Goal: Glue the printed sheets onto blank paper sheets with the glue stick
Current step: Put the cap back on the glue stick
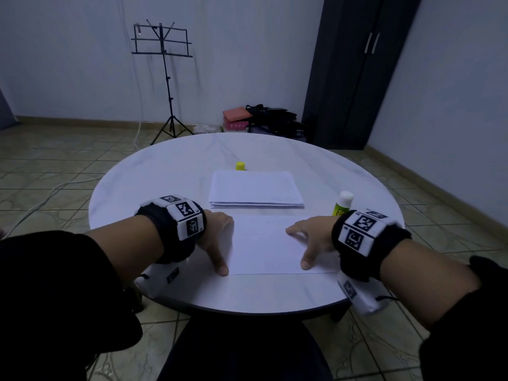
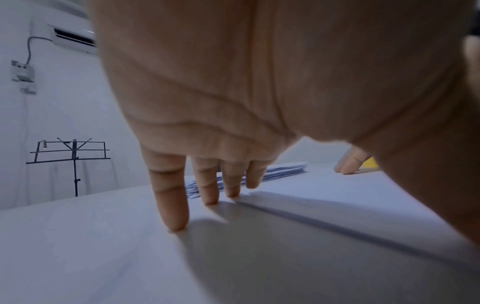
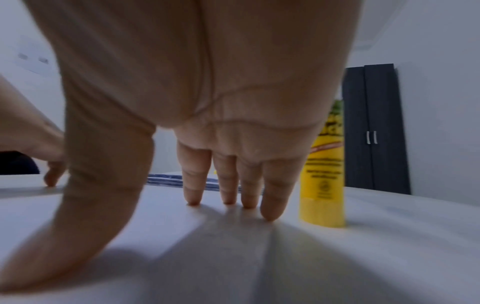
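A single white sheet (image 1: 268, 244) lies flat near the front of the round table (image 1: 165, 166). My left hand (image 1: 217, 237) presses straight fingertips (image 2: 176, 224) on the table at the sheet's left edge. My right hand (image 1: 310, 240) presses on the sheet's right part, fingers (image 3: 270, 214) spread and straight. Behind the sheet lies a stack of paper sheets (image 1: 255, 189), print showing along its edges (image 2: 283, 170). A yellow glue stick (image 1: 342, 204) stands uncapped just right of my right hand, close to the little finger in the right wrist view (image 3: 323, 181). Its yellow cap (image 1: 240, 165) stands behind the stack.
A black music stand (image 1: 165, 78) stands on the tiled floor behind the table. Bags and pink boxes (image 1: 261, 119) sit by the wall beside a dark cabinet (image 1: 354, 72). A white cable runs over the floor at the left.
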{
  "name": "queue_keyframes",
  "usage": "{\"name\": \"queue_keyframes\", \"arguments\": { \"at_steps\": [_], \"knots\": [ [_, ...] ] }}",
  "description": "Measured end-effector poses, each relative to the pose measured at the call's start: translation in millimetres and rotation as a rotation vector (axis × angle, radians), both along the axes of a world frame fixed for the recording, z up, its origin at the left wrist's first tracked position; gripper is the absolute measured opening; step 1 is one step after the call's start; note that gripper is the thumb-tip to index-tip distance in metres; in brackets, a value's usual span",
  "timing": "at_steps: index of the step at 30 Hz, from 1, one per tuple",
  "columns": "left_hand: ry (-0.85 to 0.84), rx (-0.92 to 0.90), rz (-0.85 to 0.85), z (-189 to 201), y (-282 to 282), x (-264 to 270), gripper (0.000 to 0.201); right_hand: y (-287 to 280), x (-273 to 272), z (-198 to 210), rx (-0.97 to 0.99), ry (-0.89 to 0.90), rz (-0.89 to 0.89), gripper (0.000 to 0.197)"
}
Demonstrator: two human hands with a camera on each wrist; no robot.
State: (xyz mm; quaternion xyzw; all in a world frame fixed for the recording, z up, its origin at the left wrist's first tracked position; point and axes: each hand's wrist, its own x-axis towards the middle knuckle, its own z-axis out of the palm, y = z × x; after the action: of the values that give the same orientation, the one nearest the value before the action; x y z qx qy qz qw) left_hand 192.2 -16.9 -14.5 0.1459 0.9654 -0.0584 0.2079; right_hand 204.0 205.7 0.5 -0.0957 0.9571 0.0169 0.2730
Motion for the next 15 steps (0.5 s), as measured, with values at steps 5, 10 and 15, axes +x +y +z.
{"name": "queue_keyframes", "arguments": {
  "at_steps": [5, 10, 15],
  "knots": [
    [-0.025, -0.071, 0.049, 1, 2, -2, 0.123, 22, 6, -5, 0.109, 0.037, 0.073, 0.086],
    [-0.039, -0.114, 0.066, 7, 10, -1, 0.106, 29, 11, -4, 0.142, 0.043, 0.138, 0.076],
    [-0.052, -0.141, 0.092, 11, 15, 0, 0.103, 16, 6, -2, 0.187, 0.025, 0.186, 0.056]
  ]
}}
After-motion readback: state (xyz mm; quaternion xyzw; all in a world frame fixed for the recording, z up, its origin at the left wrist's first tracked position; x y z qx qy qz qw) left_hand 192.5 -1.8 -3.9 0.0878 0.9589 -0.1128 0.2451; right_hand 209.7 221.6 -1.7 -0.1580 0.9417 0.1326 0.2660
